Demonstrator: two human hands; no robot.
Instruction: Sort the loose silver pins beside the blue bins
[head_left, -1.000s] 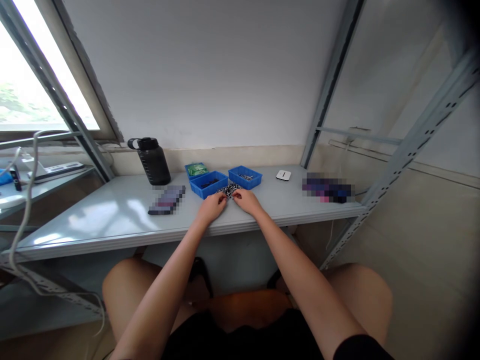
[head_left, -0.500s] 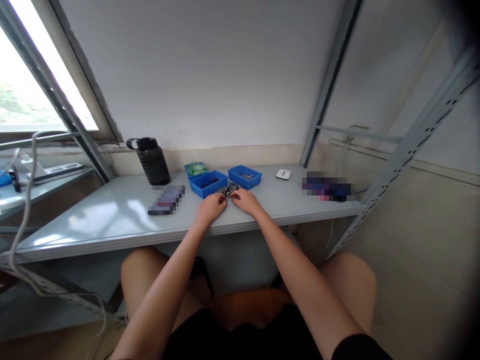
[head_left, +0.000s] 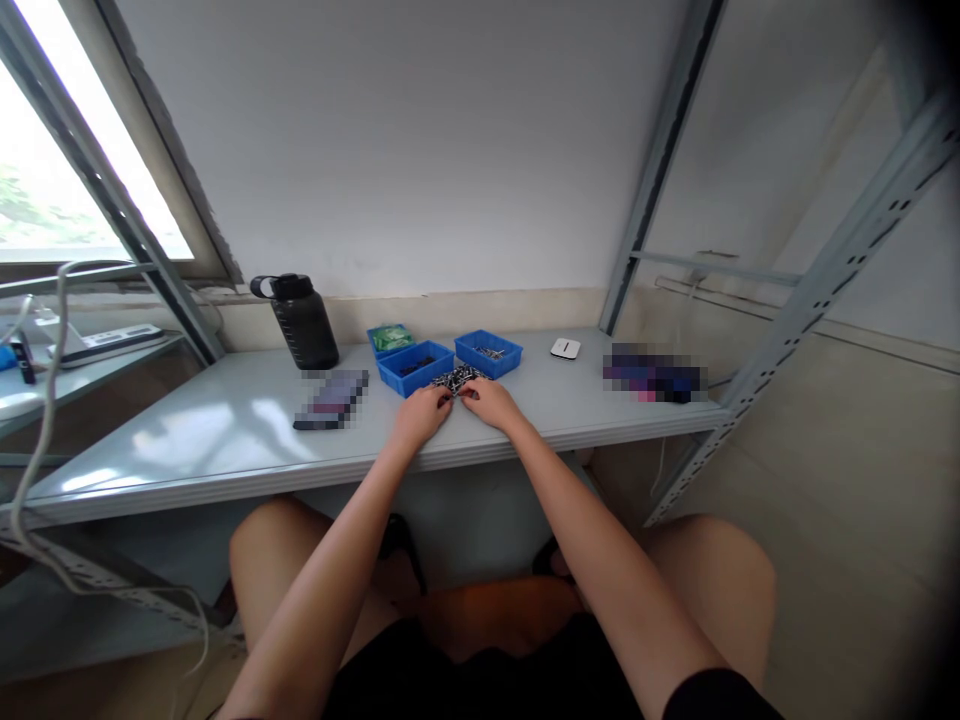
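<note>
My left hand [head_left: 422, 411] and my right hand [head_left: 486, 400] rest on the grey table [head_left: 225, 430], fingertips meeting at a small heap of dark and silvery metal parts [head_left: 457, 378]. The fingers of both hands are curled and pinched together at the heap's near edge; what they hold is too small to make out. Just behind the heap stand three blue trays: a middle tray [head_left: 416, 368] with dark parts, a right tray [head_left: 489, 353] with silvery parts, and a back tray [head_left: 391, 338] with green pieces.
A black water bottle [head_left: 302, 320] stands at the back left. A blurred flat object [head_left: 332, 398] lies left of my hands, a small white device [head_left: 565, 348] and another blurred object [head_left: 654, 373] to the right. Slotted metal shelf posts [head_left: 795, 330] frame the table; a cable [head_left: 45, 420] hangs at left.
The hands stay at the heap with only slight finger movement. My knees below the table have shifted, and the view has drifted slightly.
</note>
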